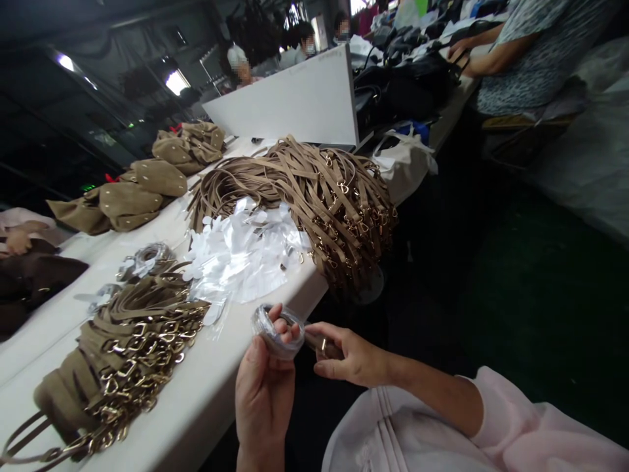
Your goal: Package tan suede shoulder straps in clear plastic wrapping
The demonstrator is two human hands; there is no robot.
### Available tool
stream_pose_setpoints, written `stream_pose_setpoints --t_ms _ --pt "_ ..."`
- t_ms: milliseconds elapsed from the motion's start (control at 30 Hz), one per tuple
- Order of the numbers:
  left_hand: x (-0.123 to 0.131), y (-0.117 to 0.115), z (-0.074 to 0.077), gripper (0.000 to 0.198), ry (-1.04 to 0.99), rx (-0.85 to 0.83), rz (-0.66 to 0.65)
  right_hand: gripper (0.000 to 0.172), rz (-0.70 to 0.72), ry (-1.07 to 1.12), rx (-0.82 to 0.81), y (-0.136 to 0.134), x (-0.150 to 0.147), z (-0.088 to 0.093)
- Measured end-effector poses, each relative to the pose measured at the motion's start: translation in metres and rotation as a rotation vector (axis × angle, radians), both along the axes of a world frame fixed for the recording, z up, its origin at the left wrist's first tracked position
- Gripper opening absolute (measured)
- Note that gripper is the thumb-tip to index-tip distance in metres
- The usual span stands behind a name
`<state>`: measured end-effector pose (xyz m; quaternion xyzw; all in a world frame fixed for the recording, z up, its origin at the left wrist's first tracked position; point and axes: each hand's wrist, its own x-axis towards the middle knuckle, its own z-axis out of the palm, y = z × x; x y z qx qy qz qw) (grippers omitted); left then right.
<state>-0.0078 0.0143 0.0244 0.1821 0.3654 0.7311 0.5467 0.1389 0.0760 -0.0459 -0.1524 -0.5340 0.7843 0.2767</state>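
Note:
My left hand point(264, 393) is closed round a coiled strap wrapped in clear plastic point(276, 329), held just off the white table's point(206, 387) edge. My right hand point(346, 357) pinches the brown end of that strap with its gold clasp point(322, 345) right beside the coil. A pile of wrapped brown straps with gold clasps point(125, 354) lies on the table to the left. A heap of white and clear plastic wrappers point(240, 252) lies ahead, and behind it sits a big mound of unwrapped brown straps point(319, 196).
Tan studded bags point(137, 193) lie at the table's far left. A white board point(295, 105) stands behind the straps, with black bags point(407, 78) beyond. Another person point(535, 46) sits at the far right; a co-worker's hand point(19, 239) shows at the left edge. Dark floor lies right.

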Motion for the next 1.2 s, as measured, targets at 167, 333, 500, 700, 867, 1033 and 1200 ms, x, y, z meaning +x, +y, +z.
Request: stream_pose_setpoints --t_ms 167,333,500,700,867,1033,1200 --pt "0.0 0.005 -0.003 0.039 0.095 0.02 0.061 0.053 -0.095 -0.021 -0.222 -0.009 -0.009 -0.01" --pt "-0.009 0.003 0.004 0.034 -0.049 0.029 0.058 0.039 -0.191 -0.132 0.048 -0.015 -0.01 -0.014" --pt "-0.016 0.0 0.007 0.034 -0.071 0.002 0.045 0.039 -0.204 -0.15 0.178 -0.008 -0.004 -0.007" --pt "-0.005 0.006 -0.019 0.039 0.362 0.029 0.091 0.045 0.176 0.033 -0.335 -0.001 -0.007 0.002" --pt "-0.007 0.011 -0.041 0.036 1.011 0.073 0.121 0.049 0.227 0.092 -0.384 -0.003 -0.004 0.008" --pt "-0.023 0.015 -0.055 0.026 1.448 0.12 0.055 0.03 0.29 0.089 -0.374 -0.006 0.008 0.014" --pt "-0.025 0.01 -0.065 0.028 1.73 0.176 -0.028 0.04 0.416 0.187 -0.536 -0.003 0.011 0.013"
